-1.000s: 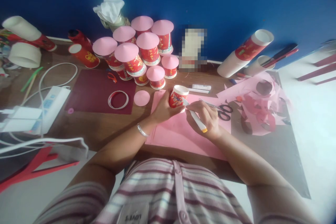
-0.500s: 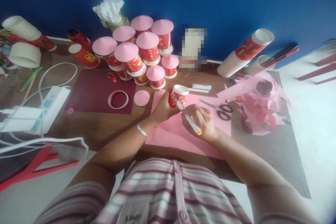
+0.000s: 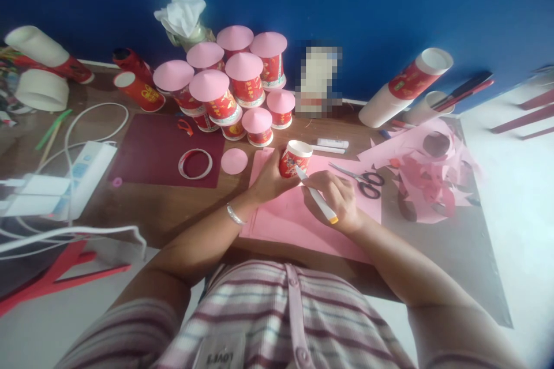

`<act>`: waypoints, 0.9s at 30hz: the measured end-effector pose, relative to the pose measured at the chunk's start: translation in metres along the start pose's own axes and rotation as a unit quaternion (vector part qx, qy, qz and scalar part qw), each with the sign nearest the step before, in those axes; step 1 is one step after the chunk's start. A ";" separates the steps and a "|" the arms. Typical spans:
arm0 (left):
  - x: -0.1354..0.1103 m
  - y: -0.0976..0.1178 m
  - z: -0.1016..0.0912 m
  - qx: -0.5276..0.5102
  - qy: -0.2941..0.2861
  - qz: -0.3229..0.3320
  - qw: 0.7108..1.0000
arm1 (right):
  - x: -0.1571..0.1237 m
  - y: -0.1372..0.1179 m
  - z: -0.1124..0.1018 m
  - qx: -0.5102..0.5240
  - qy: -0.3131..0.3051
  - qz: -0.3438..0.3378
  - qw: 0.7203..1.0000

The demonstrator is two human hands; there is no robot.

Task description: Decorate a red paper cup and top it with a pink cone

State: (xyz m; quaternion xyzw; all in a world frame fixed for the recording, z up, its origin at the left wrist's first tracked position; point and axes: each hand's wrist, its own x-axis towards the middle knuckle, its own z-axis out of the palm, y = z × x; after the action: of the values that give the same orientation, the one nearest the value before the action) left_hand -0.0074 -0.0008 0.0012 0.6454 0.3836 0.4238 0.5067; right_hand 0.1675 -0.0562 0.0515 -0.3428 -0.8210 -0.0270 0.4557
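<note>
My left hand [image 3: 269,177] is wrapped round a small red paper cup [image 3: 294,159] that stands upside down on a pink paper sheet [image 3: 298,216]. In my right hand [image 3: 335,196] I hold a white pen with an orange end [image 3: 317,199], its tip against the base of the cup. Black-handled scissors [image 3: 361,179] lie just right of my right hand. A pink paper disc [image 3: 234,161] and a cut cup rim ring [image 3: 194,164] lie left of the cup.
Several red cups topped with pink cones [image 3: 234,89] stand stacked at the back. A dark red sheet [image 3: 156,150] lies left, beside a power strip with cables [image 3: 82,176]. Pink paper scraps [image 3: 426,170] are heaped right. Stacked cups [image 3: 404,89] lean on the blue wall.
My right hand and the pen have shifted a little to the left along the base of the cup. My left hand keeps the cup in place.
</note>
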 end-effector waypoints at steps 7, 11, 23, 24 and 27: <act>-0.002 -0.001 0.000 -0.021 -0.006 -0.014 1.000 | 0.001 0.004 -0.002 -0.018 0.014 0.000 1.000; -0.002 0.000 0.000 -0.013 -0.006 -0.017 1.000 | -0.002 0.005 -0.002 -0.024 0.010 0.006 1.000; -0.001 -0.001 0.001 -0.017 -0.008 -0.013 1.000 | -0.006 0.006 -0.001 0.004 -0.014 0.011 1.000; -0.001 -0.001 0.001 -0.011 -0.008 -0.009 1.000 | -0.006 0.005 -0.001 0.003 -0.016 0.010 1.000; -0.001 -0.001 0.000 0.003 -0.004 0.001 1.000 | -0.006 0.004 0.000 0.004 -0.021 0.013 1.000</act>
State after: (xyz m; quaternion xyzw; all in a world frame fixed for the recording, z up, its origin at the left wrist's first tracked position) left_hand -0.0076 -0.0020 -0.0005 0.6488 0.3828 0.4205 0.5057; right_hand 0.1721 -0.0565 0.0462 -0.3526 -0.8259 -0.0108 0.4399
